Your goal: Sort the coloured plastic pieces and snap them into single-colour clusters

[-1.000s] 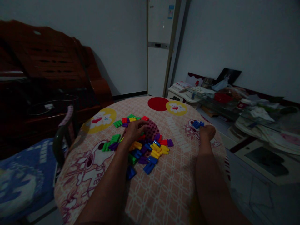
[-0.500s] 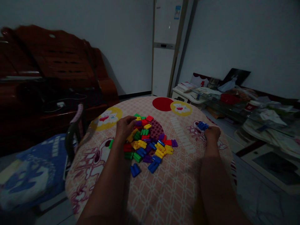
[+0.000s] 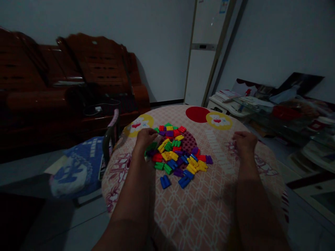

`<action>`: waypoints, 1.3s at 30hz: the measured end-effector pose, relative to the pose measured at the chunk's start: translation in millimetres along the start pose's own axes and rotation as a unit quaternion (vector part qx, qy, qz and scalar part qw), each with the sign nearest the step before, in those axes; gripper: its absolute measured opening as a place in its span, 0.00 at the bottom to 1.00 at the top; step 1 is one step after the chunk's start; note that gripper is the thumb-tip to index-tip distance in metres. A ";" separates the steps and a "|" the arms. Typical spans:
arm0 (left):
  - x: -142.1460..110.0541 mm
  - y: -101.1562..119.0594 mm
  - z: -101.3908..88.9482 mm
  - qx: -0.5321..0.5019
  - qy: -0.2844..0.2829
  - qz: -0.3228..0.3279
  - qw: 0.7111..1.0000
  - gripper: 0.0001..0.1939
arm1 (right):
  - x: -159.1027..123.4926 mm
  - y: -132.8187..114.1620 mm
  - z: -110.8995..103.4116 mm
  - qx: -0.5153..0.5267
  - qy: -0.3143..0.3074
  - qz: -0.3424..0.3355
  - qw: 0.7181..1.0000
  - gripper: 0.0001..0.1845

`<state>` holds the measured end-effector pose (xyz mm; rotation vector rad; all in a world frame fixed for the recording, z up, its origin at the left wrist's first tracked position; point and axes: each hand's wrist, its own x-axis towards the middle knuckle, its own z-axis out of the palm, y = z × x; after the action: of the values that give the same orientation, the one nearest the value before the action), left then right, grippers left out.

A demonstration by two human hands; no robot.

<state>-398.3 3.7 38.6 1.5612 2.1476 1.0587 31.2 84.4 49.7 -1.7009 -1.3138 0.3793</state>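
On the left stands one chair [image 3: 106, 141] with one blue cloth [image 3: 78, 164], beside one round desk [image 3: 199, 209]. The left hand [image 3: 146, 137] is at the left side of the heaped blocks [image 3: 167, 156], fingers curled; whether it grasps a block I cannot tell. The step in hand seems to be handling blocks there; a pick among such close neighbours would call for a narrow fingertip pinch. The blocks lie mid-desk in red, yellow, green, blue and purple, probably several dozen, too overlapped to count exactly. Nearest the person, one blue block [image 3: 165, 181] lies apart; two blue ones sit close together to its right. Well apart, the right hand [image 3: 245, 142] has its fingers curled in; no block shows, though one could be hidden, so I cannot tell.
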 end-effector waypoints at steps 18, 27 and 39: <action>-13.0 45.8 21.9 -0.008 -0.302 0.142 0.943 0.15 | -106.2 -92.6 59.7 0.058 -0.566 -0.244 0.785 0.18; -6.0 47.2 35.0 0.068 -0.075 0.144 0.984 0.12 | -97.7 -91.5 59.7 -0.075 -0.437 -0.335 0.831 0.09; -0.5 46.2 36.2 0.034 -0.074 0.137 0.987 0.11 | -123.8 -91.6 72.0 -0.249 -0.414 -0.394 0.782 0.24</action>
<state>-343.8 24.3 45.7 1.9441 1.9292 0.9193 -121.6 9.8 50.7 -1.1777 -2.8381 0.2835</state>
